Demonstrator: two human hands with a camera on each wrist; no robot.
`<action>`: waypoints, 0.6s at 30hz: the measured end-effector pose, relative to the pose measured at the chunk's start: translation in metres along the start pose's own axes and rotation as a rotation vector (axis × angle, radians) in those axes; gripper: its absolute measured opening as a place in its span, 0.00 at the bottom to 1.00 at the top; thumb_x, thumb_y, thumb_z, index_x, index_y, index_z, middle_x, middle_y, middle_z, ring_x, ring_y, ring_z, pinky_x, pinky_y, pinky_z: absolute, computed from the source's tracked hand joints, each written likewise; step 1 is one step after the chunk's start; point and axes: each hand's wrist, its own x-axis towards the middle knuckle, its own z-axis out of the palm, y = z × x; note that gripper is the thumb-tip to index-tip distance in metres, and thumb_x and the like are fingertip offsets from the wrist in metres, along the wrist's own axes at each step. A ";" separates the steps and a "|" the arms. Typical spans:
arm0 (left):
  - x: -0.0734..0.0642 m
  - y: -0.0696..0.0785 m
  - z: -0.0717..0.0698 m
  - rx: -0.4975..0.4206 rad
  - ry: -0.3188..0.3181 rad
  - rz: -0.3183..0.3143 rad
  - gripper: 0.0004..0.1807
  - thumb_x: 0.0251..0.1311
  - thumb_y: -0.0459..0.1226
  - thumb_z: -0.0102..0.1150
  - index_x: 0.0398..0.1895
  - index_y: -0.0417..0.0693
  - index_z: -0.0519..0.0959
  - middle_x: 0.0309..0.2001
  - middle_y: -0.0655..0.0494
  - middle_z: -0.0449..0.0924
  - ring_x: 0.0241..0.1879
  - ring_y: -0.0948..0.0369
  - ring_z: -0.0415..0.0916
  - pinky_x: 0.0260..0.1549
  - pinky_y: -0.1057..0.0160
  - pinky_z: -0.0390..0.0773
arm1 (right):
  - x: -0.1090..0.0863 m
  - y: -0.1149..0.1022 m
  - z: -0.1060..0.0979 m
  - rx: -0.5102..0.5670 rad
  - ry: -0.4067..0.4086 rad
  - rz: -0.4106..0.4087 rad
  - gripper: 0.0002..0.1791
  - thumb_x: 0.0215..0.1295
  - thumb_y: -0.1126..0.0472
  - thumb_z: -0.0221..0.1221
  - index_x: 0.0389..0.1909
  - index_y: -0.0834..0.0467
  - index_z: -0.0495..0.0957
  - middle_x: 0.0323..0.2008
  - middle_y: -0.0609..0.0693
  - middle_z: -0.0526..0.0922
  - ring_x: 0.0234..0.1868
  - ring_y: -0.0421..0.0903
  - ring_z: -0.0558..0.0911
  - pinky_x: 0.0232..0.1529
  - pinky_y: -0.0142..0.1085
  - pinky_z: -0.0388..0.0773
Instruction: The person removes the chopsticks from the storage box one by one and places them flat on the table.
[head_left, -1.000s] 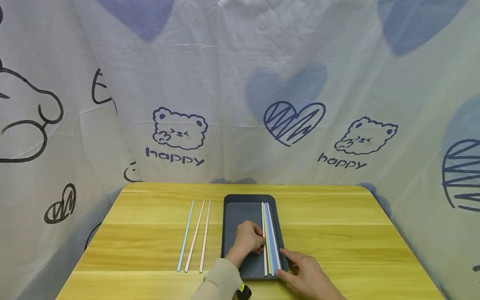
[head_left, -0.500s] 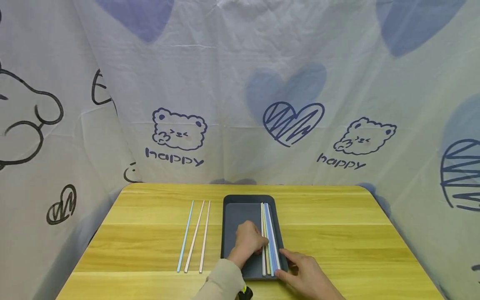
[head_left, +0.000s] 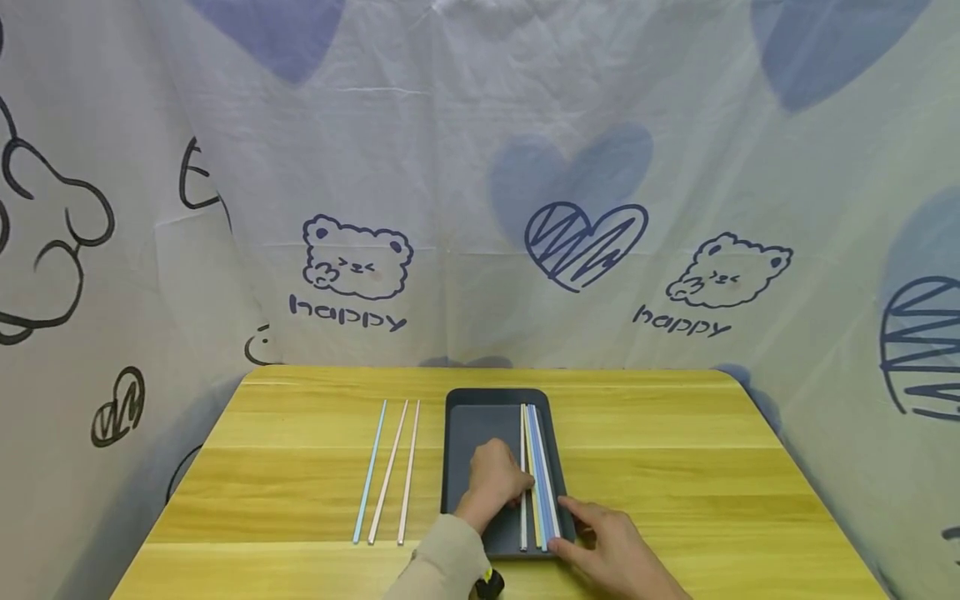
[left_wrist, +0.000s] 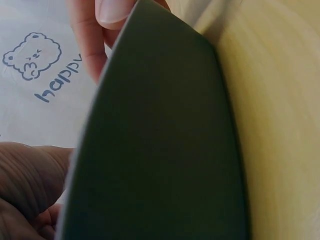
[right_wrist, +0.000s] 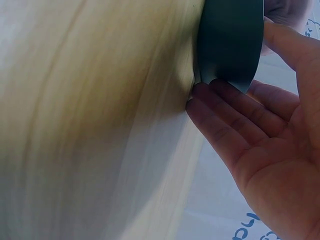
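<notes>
A dark grey rectangular tray [head_left: 480, 423] stands on the wooden table, with several thin pastel chopsticks lying lengthwise along its right side. Reaching into it, my left hand [head_left: 493, 479] pinches a whitish chopstick [head_left: 522, 527], whose near end lies apart from the others. Right of that are a yellow chopstick [head_left: 537, 529], blue ones [head_left: 542, 500] and a white one [head_left: 547, 467]. At the tray's near right corner, my right hand [head_left: 618, 542] grips the wall between thumb and fingers. The right wrist view shows its fingers [right_wrist: 227, 117] against the outer wall.
Left of the tray, a light blue chopstick [head_left: 370, 475] and two pale pinkish ones, a middle one [head_left: 388, 475] and a right one [head_left: 410, 475], lie spaced apart on the table [head_left: 660, 433]. A printed cloth [head_left: 465, 167] hangs behind.
The near end of the whitish chopstick has shifted left, widening the gap to the yellow one. My left hand has moved only slightly; my right hand stays at the tray's corner.
</notes>
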 end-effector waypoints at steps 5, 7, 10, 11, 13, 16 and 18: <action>0.003 -0.004 0.000 0.003 -0.004 -0.018 0.19 0.45 0.35 0.75 0.05 0.49 0.77 0.04 0.60 0.72 0.04 0.64 0.73 0.14 0.64 0.78 | 0.001 0.000 0.002 -0.023 0.014 -0.014 0.38 0.67 0.39 0.69 0.67 0.63 0.79 0.58 0.59 0.87 0.48 0.45 0.88 0.48 0.39 0.88; -0.004 0.003 -0.008 -0.018 -0.015 -0.040 0.19 0.46 0.35 0.77 0.06 0.47 0.77 0.04 0.58 0.73 0.05 0.62 0.74 0.13 0.64 0.79 | 0.001 0.001 0.003 -0.025 0.010 -0.012 0.38 0.67 0.39 0.69 0.67 0.63 0.79 0.57 0.59 0.87 0.48 0.45 0.88 0.48 0.40 0.88; -0.009 0.009 -0.015 -0.047 -0.022 -0.059 0.20 0.47 0.34 0.77 0.05 0.47 0.78 0.05 0.57 0.74 0.06 0.62 0.75 0.14 0.65 0.80 | 0.001 0.001 0.003 -0.029 0.004 -0.001 0.39 0.66 0.39 0.69 0.67 0.63 0.79 0.57 0.59 0.87 0.48 0.45 0.88 0.48 0.41 0.88; -0.009 0.008 -0.016 -0.053 -0.019 -0.058 0.20 0.48 0.34 0.77 0.05 0.47 0.78 0.05 0.57 0.74 0.06 0.62 0.75 0.14 0.66 0.80 | 0.001 0.001 0.003 -0.027 0.002 0.002 0.39 0.66 0.39 0.69 0.67 0.63 0.79 0.58 0.59 0.87 0.48 0.45 0.88 0.49 0.41 0.89; -0.007 0.005 -0.018 -0.073 -0.013 -0.051 0.19 0.48 0.34 0.77 0.05 0.47 0.79 0.05 0.57 0.75 0.06 0.63 0.75 0.14 0.66 0.80 | 0.001 0.001 0.002 -0.022 -0.001 0.010 0.39 0.66 0.39 0.69 0.67 0.63 0.79 0.58 0.59 0.87 0.48 0.46 0.88 0.49 0.42 0.89; -0.006 0.002 -0.022 -0.119 -0.019 -0.051 0.16 0.48 0.34 0.76 0.07 0.46 0.82 0.07 0.56 0.77 0.07 0.63 0.76 0.14 0.64 0.82 | 0.002 0.001 0.002 -0.012 -0.007 0.023 0.39 0.66 0.39 0.69 0.68 0.63 0.79 0.58 0.59 0.87 0.48 0.46 0.88 0.49 0.43 0.89; -0.006 0.001 -0.026 -0.168 -0.042 -0.063 0.14 0.49 0.33 0.75 0.10 0.45 0.84 0.09 0.55 0.79 0.08 0.62 0.78 0.14 0.62 0.84 | 0.003 0.001 0.002 -0.006 -0.019 0.035 0.39 0.66 0.39 0.69 0.68 0.63 0.78 0.59 0.59 0.86 0.48 0.46 0.88 0.49 0.43 0.89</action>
